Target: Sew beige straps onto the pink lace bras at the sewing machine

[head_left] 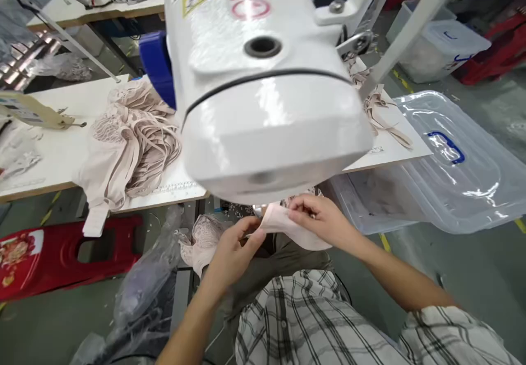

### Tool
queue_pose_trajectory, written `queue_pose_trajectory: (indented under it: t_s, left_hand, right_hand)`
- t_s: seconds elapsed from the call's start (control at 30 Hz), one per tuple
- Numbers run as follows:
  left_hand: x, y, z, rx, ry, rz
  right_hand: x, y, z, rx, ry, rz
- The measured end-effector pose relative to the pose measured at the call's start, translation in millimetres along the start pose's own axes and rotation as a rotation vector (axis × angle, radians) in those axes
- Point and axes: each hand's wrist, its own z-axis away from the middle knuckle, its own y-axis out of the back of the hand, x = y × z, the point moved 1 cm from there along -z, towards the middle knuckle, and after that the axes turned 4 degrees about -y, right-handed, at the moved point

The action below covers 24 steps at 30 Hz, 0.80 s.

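low in the middle of the frame, both hands pinch one small pale pink piece of fabric [287,228], held in the air just under the front of the large glossy white sewing machine head [263,96] that fills the upper centre. the left hand [232,252] closes thumb and fingertips on the piece's left edge; the right hand [320,220] grips its upper right edge with curled fingers. the fabric hangs between them above the person's lap, where a black-and-white checked shirt [296,321] shows at the bottom.

the machine stands on a white counter [61,146] that runs across the frame. at centre left on it lies a heap of beige lace garments and loose straps [131,140], one end drooping over the counter's front edge. more beige straps [382,113] lie on the counter at the right, just past the machine. a lace piece [203,239] hangs just left of the left hand, near a crumpled clear plastic bag [139,288]. a clear plastic storage bin with a blue-latched lid [452,162] sits on the floor at the right. a red plastic stool [61,255] lies at lower left.
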Motion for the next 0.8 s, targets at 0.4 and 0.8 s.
queue_pose_trajectory:
  t_s: [0.4, 0.8]
  left_hand:
    - [-16.4, 68.6, 85.1, 0.314, 0.091, 0.318]
    - [-59.6, 89.4, 71.2, 0.207, 0.206, 0.184]
  right_hand:
    - [-44.6, -120.3, 5.8, -0.327, -0.021, -0.403]
    - [-24.4, -166.4, -47.8, -0.417, -0.589, -1.086]
